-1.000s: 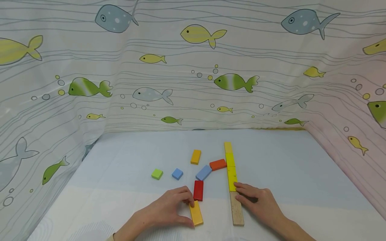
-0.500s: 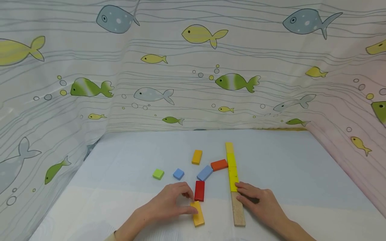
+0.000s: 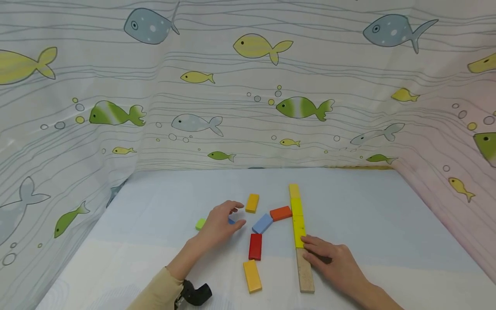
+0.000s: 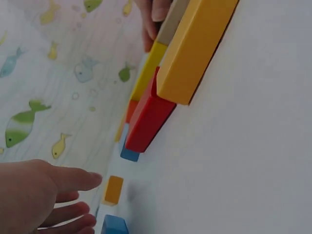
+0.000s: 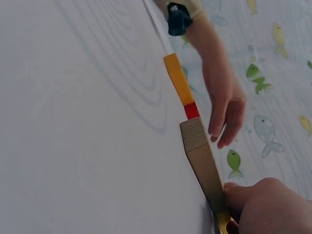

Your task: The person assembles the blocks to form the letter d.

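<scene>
My left hand (image 3: 220, 221) is held over the small blue block (image 3: 231, 221) and partly covers it and the green block (image 3: 200, 224). Its fingers are apart with nothing between them, and an orange block (image 3: 252, 203) lies just beyond the fingertips. My right hand (image 3: 336, 262) rests against the right side of a straight row, touching a yellow block (image 3: 299, 231) and the bare wooden block (image 3: 305, 271). To the left of that row, a chain of blocks runs toward me: red-orange (image 3: 280, 213), blue (image 3: 262, 223), red (image 3: 255, 246) and yellow-orange (image 3: 252, 276).
A pale table cover (image 3: 368, 215) lies under the blocks. Fish-printed cloth (image 3: 248, 94) hangs at the back and on both sides. A dark wrist device (image 3: 197, 293) sits by the left sleeve (image 3: 160, 290).
My left hand has let go of the near yellow-orange block and moved away, up and left over the small blue block. The right hand stays in place.
</scene>
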Demonstrator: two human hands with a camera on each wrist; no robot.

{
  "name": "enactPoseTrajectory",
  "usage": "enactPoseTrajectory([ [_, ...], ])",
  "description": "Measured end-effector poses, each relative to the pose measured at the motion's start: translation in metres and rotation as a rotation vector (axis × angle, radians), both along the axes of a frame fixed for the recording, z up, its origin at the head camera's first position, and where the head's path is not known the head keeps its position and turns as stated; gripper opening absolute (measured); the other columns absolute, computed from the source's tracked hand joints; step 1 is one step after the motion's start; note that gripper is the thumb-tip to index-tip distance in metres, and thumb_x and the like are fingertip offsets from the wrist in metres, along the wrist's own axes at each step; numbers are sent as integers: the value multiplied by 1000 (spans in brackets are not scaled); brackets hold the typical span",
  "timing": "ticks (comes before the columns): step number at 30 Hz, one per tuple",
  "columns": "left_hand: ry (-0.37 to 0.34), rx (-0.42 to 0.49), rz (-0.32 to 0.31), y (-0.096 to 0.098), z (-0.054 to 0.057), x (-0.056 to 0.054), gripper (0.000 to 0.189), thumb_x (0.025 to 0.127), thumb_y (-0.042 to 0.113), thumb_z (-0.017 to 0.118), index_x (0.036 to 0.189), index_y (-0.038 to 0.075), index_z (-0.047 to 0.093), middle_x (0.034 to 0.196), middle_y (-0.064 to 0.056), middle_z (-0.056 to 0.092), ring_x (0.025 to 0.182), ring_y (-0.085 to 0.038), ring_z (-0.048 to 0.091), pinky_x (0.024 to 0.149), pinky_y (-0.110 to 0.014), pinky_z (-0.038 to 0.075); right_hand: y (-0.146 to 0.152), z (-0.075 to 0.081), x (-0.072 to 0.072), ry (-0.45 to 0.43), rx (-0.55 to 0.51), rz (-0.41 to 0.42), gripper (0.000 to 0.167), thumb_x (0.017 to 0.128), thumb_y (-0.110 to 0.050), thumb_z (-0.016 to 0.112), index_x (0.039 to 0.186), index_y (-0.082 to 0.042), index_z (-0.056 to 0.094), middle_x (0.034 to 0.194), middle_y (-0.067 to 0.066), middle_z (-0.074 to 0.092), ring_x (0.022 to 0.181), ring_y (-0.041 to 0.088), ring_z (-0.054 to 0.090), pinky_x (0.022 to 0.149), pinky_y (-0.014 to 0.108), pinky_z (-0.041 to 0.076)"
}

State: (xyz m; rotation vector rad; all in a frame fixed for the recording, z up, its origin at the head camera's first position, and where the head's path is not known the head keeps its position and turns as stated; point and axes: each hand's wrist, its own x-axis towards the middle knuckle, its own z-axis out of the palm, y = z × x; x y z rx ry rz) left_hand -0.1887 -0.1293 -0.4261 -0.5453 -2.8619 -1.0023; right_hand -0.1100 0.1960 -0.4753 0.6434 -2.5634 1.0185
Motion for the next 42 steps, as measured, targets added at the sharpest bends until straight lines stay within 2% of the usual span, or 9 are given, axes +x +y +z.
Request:
enactPoseTrajectory([
  [7, -35, 31, 8, 8, -7, -26, 47, 88, 19, 77, 130, 8, 61, 127, -11, 65, 112, -28, 64, 96, -44, 55, -1, 0, 0, 32, 8, 0, 30, 82, -23, 82, 111, -15, 78, 119, -9, 72, 111, 14, 69, 92, 0, 40],
  [14, -62, 53, 46, 22, -12, -37, 51, 87, 24, 78, 130, 4, 61, 124, -12, 66, 109, -28, 64, 94, -43, 55, -1, 0, 1, 13, 9, -4, 30, 83, -25, 81, 112, -15, 78, 120, -10, 71, 112, 14, 68, 92, 0, 40],
  [20, -73, 57, 94, 31, -14, -40, 50, 86, 22, 79, 129, 3, 62, 121, -13, 67, 108, -27, 64, 94, -42, 55, -2, 1, 2, 7, 6, -6, 31, 83, -23, 82, 112, -15, 78, 120, -10, 72, 112, 14, 68, 92, 0, 40],
  [28, -55, 88, 112, 35, -18, -44, 44, 87, 18, 79, 125, 4, 64, 118, -12, 69, 102, -26, 65, 91, -39, 57, -2, 0, 2, 14, 18, -12, 31, 82, -24, 82, 112, -15, 78, 120, -10, 72, 112, 13, 68, 92, 1, 41],
  [30, -64, 94, 122, 35, -20, -44, 43, 87, 17, 78, 125, 4, 64, 118, -11, 69, 101, -25, 65, 91, -38, 57, -2, 0, 1, 14, 21, -13, 31, 82, -24, 82, 112, -15, 78, 120, -11, 71, 112, 13, 68, 91, 5, 46],
  [33, -68, 92, 131, 35, -22, -45, 42, 88, 17, 77, 125, 5, 64, 118, -11, 69, 101, -24, 64, 92, -37, 57, -2, -1, 1, 14, 30, -15, 31, 83, -25, 81, 113, -17, 78, 120, -12, 71, 112, 12, 68, 89, 19, 55],
  [36, -72, 99, 135, 37, -21, -46, 41, 88, 16, 77, 125, 5, 64, 118, -11, 69, 101, -24, 65, 92, -38, 57, -1, -2, 1, 18, 35, -17, 31, 83, -26, 82, 113, -17, 78, 120, -12, 71, 112, 12, 68, 86, 30, 59],
  [42, -75, 95, 137, 38, -19, -45, 41, 87, 15, 78, 124, 3, 64, 118, -12, 69, 101, -25, 64, 92, -38, 57, 0, -1, 0, 13, 35, -12, 31, 83, -26, 81, 113, -17, 77, 120, -12, 71, 112, 12, 68, 86, 31, 59],
])
